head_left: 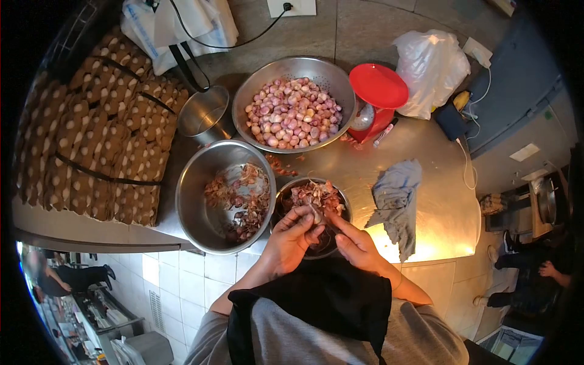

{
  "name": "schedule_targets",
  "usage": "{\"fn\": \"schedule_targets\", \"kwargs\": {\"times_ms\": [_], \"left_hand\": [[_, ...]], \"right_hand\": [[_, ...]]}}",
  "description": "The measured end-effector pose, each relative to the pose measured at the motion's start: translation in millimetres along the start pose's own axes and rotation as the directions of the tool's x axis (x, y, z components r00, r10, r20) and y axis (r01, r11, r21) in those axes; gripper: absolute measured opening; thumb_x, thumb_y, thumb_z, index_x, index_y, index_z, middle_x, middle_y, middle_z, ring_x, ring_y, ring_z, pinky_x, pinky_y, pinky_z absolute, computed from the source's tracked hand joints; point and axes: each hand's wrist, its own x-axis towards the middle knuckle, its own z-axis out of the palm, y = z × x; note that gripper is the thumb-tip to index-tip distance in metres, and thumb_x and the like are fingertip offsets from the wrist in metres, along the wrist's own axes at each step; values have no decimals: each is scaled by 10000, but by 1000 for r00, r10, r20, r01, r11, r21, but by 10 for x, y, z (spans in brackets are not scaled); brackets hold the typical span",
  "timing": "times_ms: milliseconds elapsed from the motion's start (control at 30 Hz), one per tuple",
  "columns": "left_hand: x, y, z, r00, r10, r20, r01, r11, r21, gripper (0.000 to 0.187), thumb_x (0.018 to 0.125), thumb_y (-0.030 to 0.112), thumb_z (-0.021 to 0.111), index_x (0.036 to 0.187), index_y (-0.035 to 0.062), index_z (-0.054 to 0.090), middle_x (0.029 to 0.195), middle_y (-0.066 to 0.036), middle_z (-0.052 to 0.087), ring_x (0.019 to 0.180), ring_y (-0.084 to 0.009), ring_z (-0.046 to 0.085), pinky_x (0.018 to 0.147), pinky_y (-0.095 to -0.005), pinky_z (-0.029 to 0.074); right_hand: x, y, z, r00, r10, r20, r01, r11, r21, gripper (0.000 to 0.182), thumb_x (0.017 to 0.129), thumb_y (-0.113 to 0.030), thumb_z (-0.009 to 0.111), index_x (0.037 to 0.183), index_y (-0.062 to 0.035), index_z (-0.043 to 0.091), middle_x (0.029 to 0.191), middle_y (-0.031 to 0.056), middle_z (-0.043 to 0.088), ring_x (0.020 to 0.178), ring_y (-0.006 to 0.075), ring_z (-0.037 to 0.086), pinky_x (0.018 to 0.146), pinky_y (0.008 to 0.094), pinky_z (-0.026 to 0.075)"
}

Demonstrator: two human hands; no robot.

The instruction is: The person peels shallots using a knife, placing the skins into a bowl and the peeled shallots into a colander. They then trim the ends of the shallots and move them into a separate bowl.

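Note:
My left hand (292,238) pinches a shallot (316,214) between thumb and fingers, over a small metal bowl (347,207) of papery skins (322,193). Closed, with the index finger stretched to the same shallot, my right hand (360,244) meets it from the other side; whatever lies between its fingertips is too small to make out. To the left, a deep steel bowl (193,213) holds unpeeled shallots (242,225) and loose skins. Behind, peeled pink shallots (292,115) fill a large steel colander (334,76).
A red scale (378,86), a white plastic bag (432,70) and a marker (385,134) stand or lie at the back right. A grey rag (396,201) lies on the right. Stacked egg trays (103,134) and an empty metal pot (207,115) occupy the left. Other people are in the background.

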Motion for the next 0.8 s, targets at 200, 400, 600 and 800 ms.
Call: {"fn": "schedule_targets", "kwargs": {"times_ms": [200, 400, 600, 800], "left_hand": [[-34, -47, -17, 997, 79, -13, -77, 989, 129, 168, 818, -3, 520, 973, 56, 545, 958, -42, 564, 867, -145, 553, 793, -293, 465], [-4, -51, -43, 997, 71, 25, -73, 988, 133, 231, 808, -18, 528, 1027, 56, 512, 930, -65, 573, 867, -165, 565, 777, -302, 474], [-36, 28, -21, 997, -20, 70, 14, 997, 76, 188, 833, 29, 512, 1019, 52, 494, 936, -65, 566, 871, -189, 567, 767, -303, 475], [-12, -8, -92, 997, -14, 71, 10, 998, 54, 220, 847, 37, 483, 1066, 49, 498, 978, -57, 562, 902, -164, 555, 785, -272, 465]], "right_hand": [[22, 20, 46, 990, -143, -9, 134, 944, -301, 415, 881, -134, 437, 1270, -23, 344, 1223, 132, 467, 1062, 203, 503, 848, 258, 384], [57, 32, 31, 999, -9, -49, 12, 998, 67, 388, 899, -152, 411, 1268, -45, 355, 804, 37, 529, 596, 95, 487, 534, 200, 374], [73, 18, -11, 987, 133, -87, -101, 949, 298, 402, 910, -146, 389, 1298, -64, 322, 625, -68, 358, 497, 22, 306, 452, 152, 256], [26, -3, -9, 991, 129, 20, -130, 955, 268, 414, 905, -125, 394, 1306, -62, 312, 673, -55, 414, 519, 22, 307, 466, 148, 259]]}}
